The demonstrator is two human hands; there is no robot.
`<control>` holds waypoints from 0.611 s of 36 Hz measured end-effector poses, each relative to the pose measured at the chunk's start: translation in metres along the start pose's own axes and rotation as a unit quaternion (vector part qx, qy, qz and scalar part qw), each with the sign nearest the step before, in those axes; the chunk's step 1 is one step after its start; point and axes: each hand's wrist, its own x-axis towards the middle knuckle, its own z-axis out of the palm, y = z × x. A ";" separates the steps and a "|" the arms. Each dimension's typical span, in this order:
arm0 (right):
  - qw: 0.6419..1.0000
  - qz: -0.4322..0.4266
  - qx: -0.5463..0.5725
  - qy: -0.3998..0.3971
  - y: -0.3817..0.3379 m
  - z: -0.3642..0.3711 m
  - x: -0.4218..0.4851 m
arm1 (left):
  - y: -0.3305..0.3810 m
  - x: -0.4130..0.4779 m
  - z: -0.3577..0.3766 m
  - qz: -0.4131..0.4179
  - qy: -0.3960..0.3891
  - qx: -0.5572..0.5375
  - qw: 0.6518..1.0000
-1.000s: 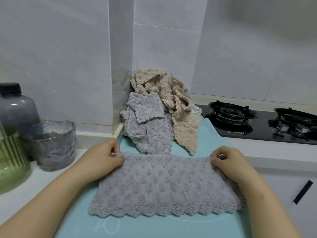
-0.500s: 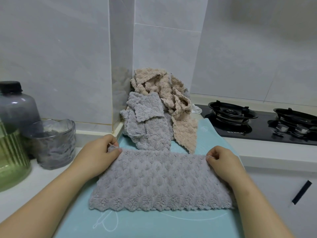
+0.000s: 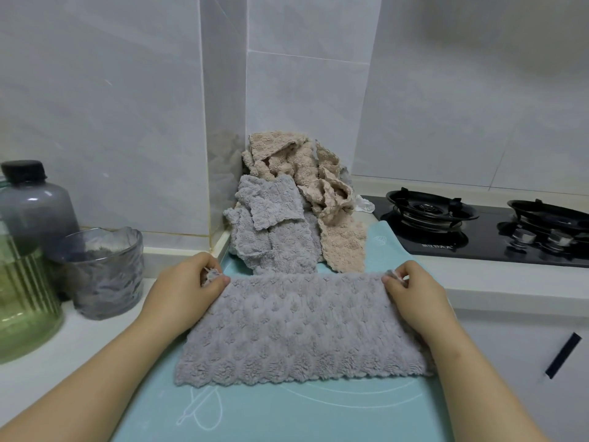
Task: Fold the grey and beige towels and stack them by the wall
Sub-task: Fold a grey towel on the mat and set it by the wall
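Note:
A grey towel [image 3: 302,330] lies flat as a wide rectangle on the light blue mat [image 3: 287,413] in front of me. My left hand [image 3: 188,291] pinches its far left corner and my right hand [image 3: 414,291] pinches its far right corner. Behind it, in the wall corner, sits a loose heap: crumpled grey towels [image 3: 274,231] at the front left and crumpled beige towels [image 3: 312,177] at the back, one beige strip [image 3: 344,247] trailing down onto the mat.
A dark-capped plastic bottle [image 3: 35,205], a green ribbed jar [image 3: 22,301] and a grey glass cup [image 3: 105,272] stand on the white counter at the left. A black gas hob [image 3: 478,224] lies at the right. White cabinet fronts drop off at the lower right.
Both hands have drawn the towel's far edge a little away from me and laid it down flat; the towel lies smoother and straighter than before.

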 end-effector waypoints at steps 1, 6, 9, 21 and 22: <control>1.000 -0.001 0.005 -0.001 0.001 0.001 0.000 | 0.000 -0.001 0.001 0.004 -0.014 0.008 1.000; 1.000 0.000 0.009 -0.004 0.003 0.006 0.002 | 0.001 -0.001 0.005 -0.005 0.010 0.015 1.000; 1.000 0.007 0.023 -0.003 0.002 0.006 0.000 | 0.002 -0.002 0.004 -0.007 0.033 0.023 0.999; 0.987 0.047 -0.054 -0.141 -0.017 -0.018 -0.014 | 0.019 -0.016 -0.006 0.263 -0.161 -0.168 0.936; 0.986 0.048 -0.047 -0.154 -0.017 -0.020 -0.014 | 0.019 -0.017 -0.003 0.260 -0.229 -0.128 0.929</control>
